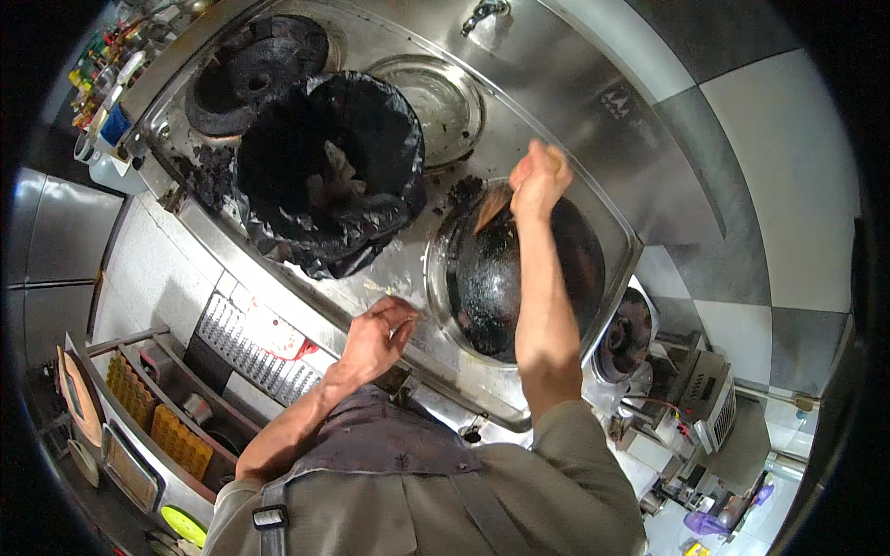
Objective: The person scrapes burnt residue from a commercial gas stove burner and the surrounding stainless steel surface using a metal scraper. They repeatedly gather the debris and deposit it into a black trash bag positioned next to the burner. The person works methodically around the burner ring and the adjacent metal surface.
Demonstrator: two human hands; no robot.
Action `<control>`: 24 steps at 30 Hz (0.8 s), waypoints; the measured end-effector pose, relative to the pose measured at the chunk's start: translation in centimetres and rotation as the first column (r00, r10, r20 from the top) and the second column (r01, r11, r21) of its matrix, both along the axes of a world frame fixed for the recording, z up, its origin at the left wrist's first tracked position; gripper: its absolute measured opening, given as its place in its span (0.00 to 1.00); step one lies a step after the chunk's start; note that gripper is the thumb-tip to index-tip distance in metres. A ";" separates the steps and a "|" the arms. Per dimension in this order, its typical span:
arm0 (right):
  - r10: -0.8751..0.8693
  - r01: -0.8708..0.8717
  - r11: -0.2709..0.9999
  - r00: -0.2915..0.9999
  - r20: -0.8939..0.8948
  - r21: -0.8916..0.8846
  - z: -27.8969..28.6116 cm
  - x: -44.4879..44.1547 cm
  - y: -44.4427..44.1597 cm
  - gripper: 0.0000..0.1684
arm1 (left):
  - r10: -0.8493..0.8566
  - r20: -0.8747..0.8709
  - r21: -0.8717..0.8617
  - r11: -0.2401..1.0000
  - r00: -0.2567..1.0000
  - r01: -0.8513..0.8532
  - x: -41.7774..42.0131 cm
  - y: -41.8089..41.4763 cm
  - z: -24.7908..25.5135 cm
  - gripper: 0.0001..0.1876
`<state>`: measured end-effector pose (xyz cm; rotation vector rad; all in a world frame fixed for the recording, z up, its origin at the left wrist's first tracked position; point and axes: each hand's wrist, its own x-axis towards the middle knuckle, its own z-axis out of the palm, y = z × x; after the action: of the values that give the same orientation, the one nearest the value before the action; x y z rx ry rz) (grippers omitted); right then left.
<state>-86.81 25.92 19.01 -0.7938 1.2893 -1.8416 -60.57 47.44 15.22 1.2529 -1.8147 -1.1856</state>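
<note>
My right hand (539, 181) grips a brown flat-bladed tool (492, 207), its blade over the far side of a blackened round wok (487, 292). The wok sits in a metal ring on the stainless steel stove top (389, 267), partly hidden by my right forearm. My left hand (379, 340) is at the stove's front edge, fingers loosely bent and apart, with nothing visible in it. Left of the wok stands a container lined with a black plastic bag (327, 236), crumpled paper (339, 170) inside. Dark crumbs (464, 191) lie between them.
Sooty burner parts (257, 83) rest at the far left, beside a round metal basin (445, 104). A faucet (484, 15) projects at the back. Below left are a metal floor grate (243, 340) and a rack with yellow egg trays (181, 441). Another burner (624, 333) is at right.
</note>
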 end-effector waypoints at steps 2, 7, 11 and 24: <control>-0.040 0.032 0.992 0.997 -0.068 -0.120 4.2 -0.2 -1.1 0.17 | 0.036 0.003 -0.023 0.999 0.999 -0.035 0.3 0.8 -0.3 0.09; -0.131 0.135 0.982 0.991 -0.037 0.132 -3.9 -0.8 -0.3 0.16 | 0.025 -0.019 0.082 0.996 1.000 -0.024 -0.6 0.6 0.5 0.09; 0.061 -0.078 0.995 0.968 -0.245 -0.064 0.8 4.1 -1.7 0.19 | 0.060 0.043 0.095 0.993 0.997 -0.064 1.3 1.6 -1.0 0.10; -0.104 0.099 0.994 0.973 -0.204 -0.036 6.3 3.0 -4.8 0.17 | 0.134 -0.018 0.003 0.991 0.991 -0.134 1.6 2.4 -1.2 0.09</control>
<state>-83.86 21.13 25.26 -0.9696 1.4624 -1.8983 -59.02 49.84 14.02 1.3392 -1.6884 -1.1202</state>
